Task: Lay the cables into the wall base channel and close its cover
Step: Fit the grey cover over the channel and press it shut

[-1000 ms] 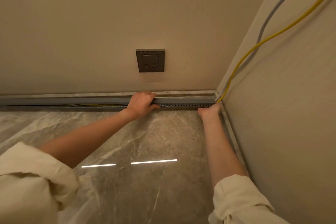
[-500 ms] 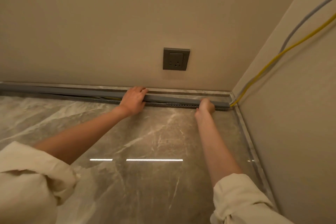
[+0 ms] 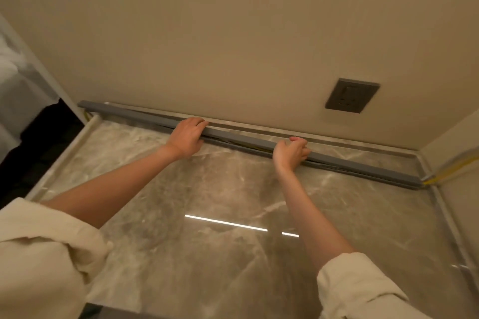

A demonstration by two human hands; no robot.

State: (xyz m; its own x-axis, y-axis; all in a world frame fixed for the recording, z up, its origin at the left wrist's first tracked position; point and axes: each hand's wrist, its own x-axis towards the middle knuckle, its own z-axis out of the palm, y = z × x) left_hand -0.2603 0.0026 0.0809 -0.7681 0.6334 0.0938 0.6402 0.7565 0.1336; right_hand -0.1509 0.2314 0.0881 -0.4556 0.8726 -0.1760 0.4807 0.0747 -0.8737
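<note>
A: Cover (image 3: 248, 140) — long grey strip, lies along the foot of the wall over the channel (image 3: 363, 171), running from beyond the left hand out to the corner past the right hand. Position confirmed?

B: Confirmed. Left hand (image 3: 187, 137) rests on top of it, palm down, fingers curled over the far edge, thumb on the near side: pressing grip on the cover, not lifted clear.

A: Right hand (image 3: 292, 153)?

B: Half-clenched around the cover, knuckles up, fingers hooked over the top edge. Holding the same strip, well to the right of the other hand.

A: Seating between the hands?

B: Not flush. A dark gap shows under the strip there, with a yellow cable (image 3: 255, 147) visible in it. Right of the right hand, the slotted side of the channel is exposed below the cover.

A: Cables at the far end?

B: Beyond the right hand, at the corner, yellow and grey cables (image 3: 451, 170) leave the channel end and climb the side wall. Blurred there; cannot separate them further.

A: Other items?

B: Wall socket (image 3: 352, 95) above and to the right of the right hand. Marble floor (image 3: 207, 189) under both forearms; cream sleeves (image 3: 357, 290) rolled back.
</note>
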